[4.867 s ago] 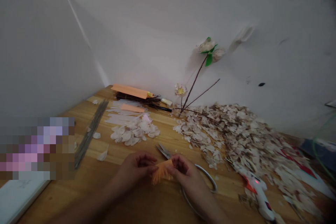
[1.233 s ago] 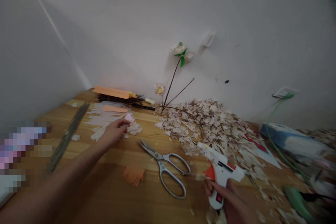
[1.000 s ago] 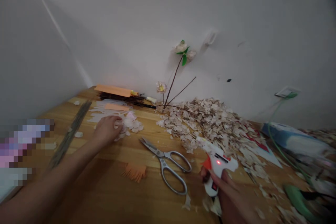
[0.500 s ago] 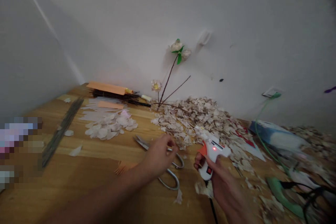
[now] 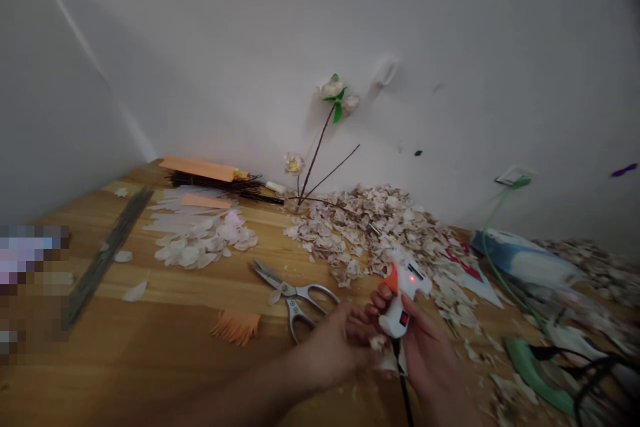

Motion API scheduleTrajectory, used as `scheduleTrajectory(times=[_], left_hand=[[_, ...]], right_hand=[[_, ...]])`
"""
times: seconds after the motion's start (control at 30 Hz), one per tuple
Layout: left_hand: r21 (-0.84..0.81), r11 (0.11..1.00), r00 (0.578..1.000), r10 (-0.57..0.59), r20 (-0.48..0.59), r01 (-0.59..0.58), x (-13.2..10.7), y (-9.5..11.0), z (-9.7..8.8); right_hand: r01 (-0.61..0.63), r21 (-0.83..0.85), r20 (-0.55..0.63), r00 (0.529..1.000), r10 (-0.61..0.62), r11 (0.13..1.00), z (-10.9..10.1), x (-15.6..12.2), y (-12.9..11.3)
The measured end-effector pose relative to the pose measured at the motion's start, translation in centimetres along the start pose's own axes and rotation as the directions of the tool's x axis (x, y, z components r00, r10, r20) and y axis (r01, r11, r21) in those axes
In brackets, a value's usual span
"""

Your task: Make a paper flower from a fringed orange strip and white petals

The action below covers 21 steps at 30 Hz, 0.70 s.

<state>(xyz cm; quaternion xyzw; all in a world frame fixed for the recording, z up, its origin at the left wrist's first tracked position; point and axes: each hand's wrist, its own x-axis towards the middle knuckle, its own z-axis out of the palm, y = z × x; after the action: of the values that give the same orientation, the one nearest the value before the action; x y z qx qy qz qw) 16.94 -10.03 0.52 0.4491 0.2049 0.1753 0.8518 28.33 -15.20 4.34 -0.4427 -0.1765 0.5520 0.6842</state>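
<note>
My right hand (image 5: 430,353) is closed round the handle of a white hot glue gun (image 5: 400,310) with an orange trigger and a lit red light. The gun's metal nozzle points up and left over a heap of petals. My left hand (image 5: 340,343) is beside the handle's lower end, fingers loosely bent and apart. Close to its fingertips are pale petals (image 5: 377,343), partly hidden; whether it touches them I cannot tell. Steel scissors (image 5: 290,290) lie half open just beyond the left hand, one handle loop partly covered by it. A fringed orange paper strip (image 5: 237,327) lies left of them.
Dried petals (image 5: 385,210) are heaped along the wall. A flower stem (image 5: 319,147) stands against it. Paler petals (image 5: 205,237), dark wires (image 5: 215,181) and a bundle of thin grey wires (image 5: 113,247) lie at left. A green ring-shaped object (image 5: 533,373) and cables are at right.
My left hand has moved right and toward me, from above the scissors to the glue gun's handle end. More of the scissors and the fringed paper now shows. The right hand keeps the gun.
</note>
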Motion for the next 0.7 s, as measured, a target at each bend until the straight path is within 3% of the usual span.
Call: scheduleTrajectory(times=[0.33,0.5,0.57,0.67,0.7], left_hand=[[0.074,0.996,0.99,-0.032,-0.135,0.042,0.6,0.1,-2.1],[0.124,0.992,0.984,0.03,-0.174,-0.008,1.0,-1.1,-1.4],[0.15,0.989,0.994,0.024,-0.11,-0.008,0.6,-2.1,-0.3],[0.197,0.98,0.995,-0.01,0.099,-0.01,0.2,-2.8,1.6],[0.164,0.986,0.994,0.015,0.109,-0.033,0.2,-2.7,2.3]], right_hand=[[0.184,-0.009,-0.05,0.982,-0.184,0.983,-2.8,-1.2,-3.1],[0.165,0.008,-0.157,0.974,-0.162,0.986,-3.5,-2.2,-4.1],[0.169,-0.017,-0.194,0.966,-0.169,0.986,-3.3,-2.4,-4.1],[0.166,-0.073,-0.196,0.964,-0.177,0.983,-3.1,-2.6,-3.9],[0.165,-0.095,-0.183,0.966,-0.18,0.982,-3.0,-2.6,-3.8]])
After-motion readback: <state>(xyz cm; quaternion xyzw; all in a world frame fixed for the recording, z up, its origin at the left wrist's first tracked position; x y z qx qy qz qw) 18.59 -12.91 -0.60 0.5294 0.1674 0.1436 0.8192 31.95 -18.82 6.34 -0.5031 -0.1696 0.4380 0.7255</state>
